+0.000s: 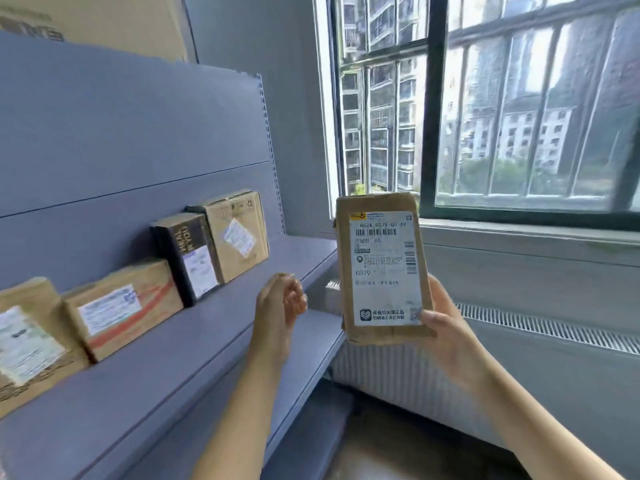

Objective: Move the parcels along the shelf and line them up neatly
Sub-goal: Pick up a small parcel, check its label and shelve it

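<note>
My right hand (446, 320) grips a flat brown parcel (381, 268) by its lower right corner and holds it upright in the air, just off the right end of the grey shelf (194, 344). Its white shipping label faces me. My left hand (280, 303) hovers over the shelf's right part with fingers loosely curled, holding nothing. Several parcels lean against the shelf's back panel: a brown box (239, 233), a black box (188, 258), a brown box with a red stripe (124, 306) and a brown box (31, 344) at the far left.
A large cardboard box (104, 22) sits on top of the shelving. To the right are a barred window (519, 105), its sill and a white radiator (519, 341) below. A lower shelf edge (304, 441) shows underneath.
</note>
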`<move>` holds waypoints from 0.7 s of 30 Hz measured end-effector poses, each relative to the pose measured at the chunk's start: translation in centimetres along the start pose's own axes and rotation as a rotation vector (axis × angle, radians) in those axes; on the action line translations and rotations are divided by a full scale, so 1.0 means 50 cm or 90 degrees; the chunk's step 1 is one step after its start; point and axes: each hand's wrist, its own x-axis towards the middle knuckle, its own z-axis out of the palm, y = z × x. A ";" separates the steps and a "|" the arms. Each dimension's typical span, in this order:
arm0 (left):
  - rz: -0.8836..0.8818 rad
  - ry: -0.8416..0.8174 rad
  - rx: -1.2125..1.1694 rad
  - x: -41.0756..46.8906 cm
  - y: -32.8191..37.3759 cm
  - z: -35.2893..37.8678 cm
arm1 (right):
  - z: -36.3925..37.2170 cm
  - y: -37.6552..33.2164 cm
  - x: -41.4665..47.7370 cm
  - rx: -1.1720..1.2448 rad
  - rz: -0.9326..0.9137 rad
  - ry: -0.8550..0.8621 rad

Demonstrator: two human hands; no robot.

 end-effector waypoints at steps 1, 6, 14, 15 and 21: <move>-0.003 -0.007 0.002 0.034 -0.010 0.010 | -0.014 0.004 0.029 -0.007 -0.002 0.006; -0.008 -0.036 0.044 0.205 -0.047 0.044 | -0.078 0.028 0.182 -0.003 -0.019 0.030; -0.054 -0.041 0.080 0.383 -0.140 0.059 | -0.194 0.091 0.378 0.017 0.010 0.035; -0.059 -0.033 0.085 0.402 -0.152 0.057 | -0.205 0.104 0.405 0.023 0.013 0.030; -0.043 0.076 0.081 0.546 -0.209 0.046 | -0.274 0.190 0.597 0.035 0.053 -0.059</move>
